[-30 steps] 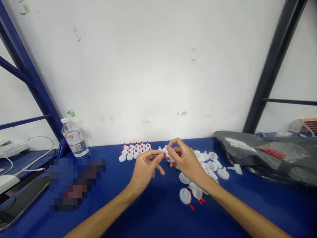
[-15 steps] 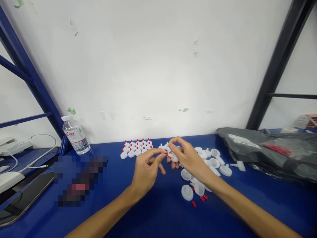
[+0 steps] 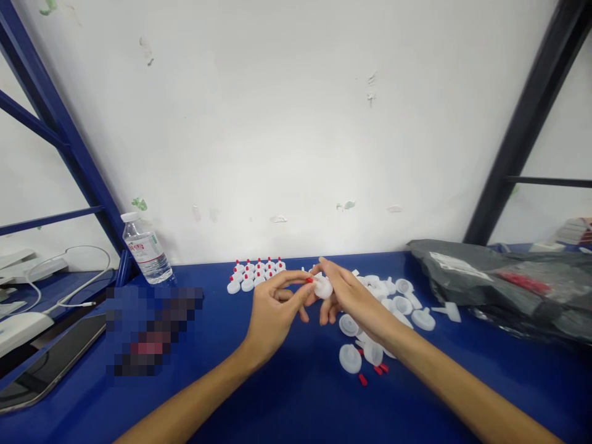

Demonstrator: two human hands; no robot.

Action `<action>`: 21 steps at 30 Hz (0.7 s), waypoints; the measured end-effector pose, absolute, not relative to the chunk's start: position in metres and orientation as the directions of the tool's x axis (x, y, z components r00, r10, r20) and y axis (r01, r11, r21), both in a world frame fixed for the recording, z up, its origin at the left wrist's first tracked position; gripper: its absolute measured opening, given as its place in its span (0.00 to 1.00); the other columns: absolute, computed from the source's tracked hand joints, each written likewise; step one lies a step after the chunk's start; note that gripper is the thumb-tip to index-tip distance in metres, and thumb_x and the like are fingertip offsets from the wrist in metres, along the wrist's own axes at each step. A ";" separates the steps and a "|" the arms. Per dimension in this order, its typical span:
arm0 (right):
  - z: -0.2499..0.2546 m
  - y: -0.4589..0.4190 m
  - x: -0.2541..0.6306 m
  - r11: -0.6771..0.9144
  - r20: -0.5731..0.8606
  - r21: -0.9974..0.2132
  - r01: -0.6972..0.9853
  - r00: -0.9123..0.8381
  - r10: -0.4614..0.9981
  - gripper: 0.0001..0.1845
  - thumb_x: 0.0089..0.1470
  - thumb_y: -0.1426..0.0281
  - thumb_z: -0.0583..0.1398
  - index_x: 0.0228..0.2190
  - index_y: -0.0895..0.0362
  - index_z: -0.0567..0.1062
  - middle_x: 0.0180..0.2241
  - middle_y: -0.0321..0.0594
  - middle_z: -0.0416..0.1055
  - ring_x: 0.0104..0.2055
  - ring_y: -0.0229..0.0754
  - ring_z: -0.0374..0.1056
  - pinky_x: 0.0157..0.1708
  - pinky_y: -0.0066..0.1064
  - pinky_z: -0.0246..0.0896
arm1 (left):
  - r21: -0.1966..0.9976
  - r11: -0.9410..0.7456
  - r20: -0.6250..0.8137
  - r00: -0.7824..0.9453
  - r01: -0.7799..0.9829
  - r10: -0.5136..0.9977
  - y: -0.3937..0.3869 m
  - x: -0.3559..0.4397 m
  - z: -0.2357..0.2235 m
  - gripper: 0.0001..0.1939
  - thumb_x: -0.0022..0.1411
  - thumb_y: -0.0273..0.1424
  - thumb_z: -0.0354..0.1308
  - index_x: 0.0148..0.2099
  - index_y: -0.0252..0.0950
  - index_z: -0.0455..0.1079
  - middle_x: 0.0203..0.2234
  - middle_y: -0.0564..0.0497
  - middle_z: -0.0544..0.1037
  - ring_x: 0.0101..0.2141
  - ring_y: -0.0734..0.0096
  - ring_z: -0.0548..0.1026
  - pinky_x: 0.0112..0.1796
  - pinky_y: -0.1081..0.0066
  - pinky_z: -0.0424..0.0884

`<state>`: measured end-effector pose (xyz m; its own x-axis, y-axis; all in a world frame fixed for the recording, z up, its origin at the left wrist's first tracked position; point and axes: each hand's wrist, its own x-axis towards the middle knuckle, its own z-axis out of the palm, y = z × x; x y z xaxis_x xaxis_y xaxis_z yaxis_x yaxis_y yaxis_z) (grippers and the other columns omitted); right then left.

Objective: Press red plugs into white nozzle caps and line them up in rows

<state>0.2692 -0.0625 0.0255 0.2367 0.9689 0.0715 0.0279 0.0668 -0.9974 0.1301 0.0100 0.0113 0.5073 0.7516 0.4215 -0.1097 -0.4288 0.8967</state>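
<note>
White wall [image 3: 277, 123] behind, blue bench [image 3: 296, 394] before us. Our left hand [image 3: 272, 311] pinches a red tip [image 3: 309, 280] in its fingers; the white cap [image 3: 324, 288] sits just right of them, narrow end facing left. Our right hand [image 3: 346, 293] curves close beside the cap; whether its fingers grip, we cannot tell.

A round white cap [image 3: 324, 288] is appearing tilted, being held above the worktop [image 3: 296, 394], its narrow spout facing left. A small red tip [image 3: 309, 280] is lying at the spout's end, being pinched by the left hand [image 3: 272, 311]; full seating is not showing. The right hand [image 3: 345, 290] is bordering the cap's right side.
</note>
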 end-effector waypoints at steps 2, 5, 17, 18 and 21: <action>0.028 -0.063 0.272 0.020 0.027 -0.999 0.029 0.245 0.969 0.22 0.67 0.51 0.45 0.45 0.54 0.65 0.27 0.40 0.79 0.15 0.37 0.69 0.16 0.25 0.60 | 0.873 -0.480 0.461 0.460 -0.084 0.758 0.018 0.128 0.019 0.13 0.58 0.39 0.65 0.41 0.36 0.77 0.32 0.49 0.82 0.16 0.75 0.73 0.17 0.75 0.66; 0.030 -0.063 0.278 0.027 0.036 -0.999 0.037 0.273 0.961 0.22 0.66 0.50 0.46 0.43 0.54 0.66 0.30 0.43 0.80 0.15 0.37 0.69 0.16 0.25 0.60 | 0.812 -0.584 0.529 0.429 -0.006 0.732 0.040 0.118 0.035 0.15 0.58 0.41 0.65 0.42 0.36 0.77 0.34 0.48 0.82 0.18 0.75 0.73 0.21 0.75 0.67; 0.026 -0.062 0.285 0.104 0.111 -0.994 0.043 0.248 0.962 0.21 0.67 0.52 0.45 0.42 0.54 0.67 0.28 0.41 0.79 0.16 0.37 0.70 0.18 0.24 0.61 | 0.335 -0.799 0.120 0.818 0.500 0.562 0.108 0.079 0.049 0.06 0.53 0.30 0.58 0.32 0.39 0.76 0.30 0.53 0.81 0.30 0.66 0.76 0.30 0.73 0.65; 0.026 -0.062 0.285 0.107 0.115 -0.993 0.046 0.247 0.962 0.21 0.66 0.52 0.45 0.42 0.54 0.67 0.28 0.40 0.79 0.16 0.37 0.69 0.18 0.24 0.61 | 0.338 -0.790 0.088 0.819 0.511 0.568 0.111 0.078 0.048 0.06 0.52 0.29 0.58 0.32 0.39 0.76 0.30 0.53 0.81 0.29 0.67 0.76 0.29 0.73 0.64; 0.027 -0.063 0.284 0.093 0.104 -0.994 0.054 0.263 0.959 0.20 0.66 0.53 0.46 0.41 0.54 0.68 0.26 0.39 0.78 0.16 0.36 0.69 0.17 0.24 0.61 | 0.373 -0.731 -0.046 0.798 0.572 0.601 0.118 0.073 0.044 0.07 0.50 0.28 0.57 0.32 0.39 0.75 0.28 0.54 0.80 0.22 0.71 0.74 0.25 0.74 0.63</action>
<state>0.2844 -0.0630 0.0272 0.2627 0.9592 0.1042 0.0539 0.0933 -0.9942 0.0732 0.1180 0.0444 0.7979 0.6011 -0.0460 0.5718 -0.7305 0.3733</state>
